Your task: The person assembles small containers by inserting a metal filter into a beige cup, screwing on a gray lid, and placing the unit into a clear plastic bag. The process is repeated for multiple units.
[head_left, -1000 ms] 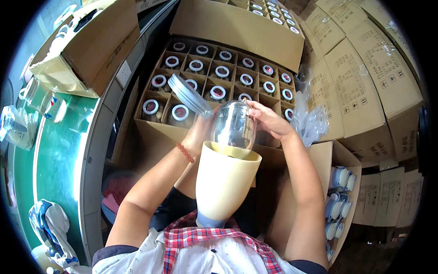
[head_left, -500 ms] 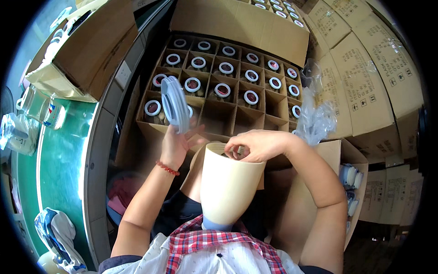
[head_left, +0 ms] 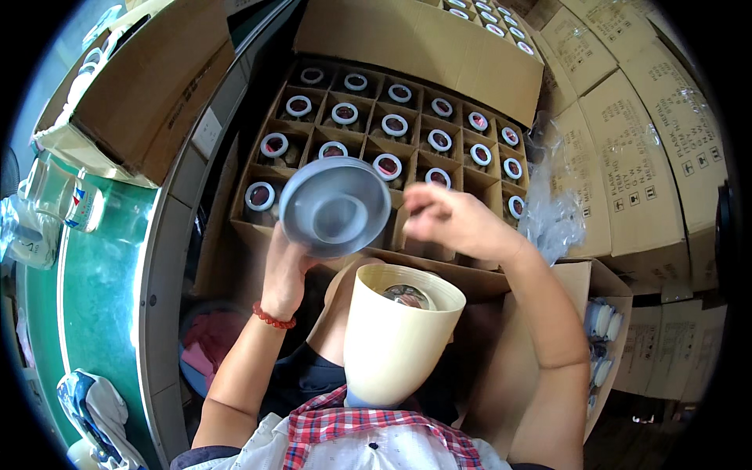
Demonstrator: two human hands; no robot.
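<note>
In my left hand point(head_left: 286, 270), closed at its lower edge, is a round grey-blue plastic cap point(head_left: 337, 207) with a raised ring in the middle, its broad face tilted toward me. A cream tapered plastic casing point(head_left: 399, 352) stands upright in my lap, wide mouth upward and blue at its lower end. Inside its mouth shows the shiny silver top of a liner point(head_left: 407, 295). My right hand point(head_left: 462, 223) is raised just right of the cap, apart from it. Its fingers are loosely bent and slightly blurred, with nothing visible in them.
Ahead, a divided carton point(head_left: 423, 43) holds several bottles with white-ringed tops. Crumpled clear plastic point(head_left: 552, 219) lies at its right. Stacked cartons point(head_left: 611, 157) line the right side. A green table point(head_left: 110, 266) on the left bears a box point(head_left: 157, 94) and a glass jar point(head_left: 63, 196).
My right hand has come up out of the casing's mouth, moving away from me. The cap in my left hand has turned from edge-on to face me. The silver liner top now shows.
</note>
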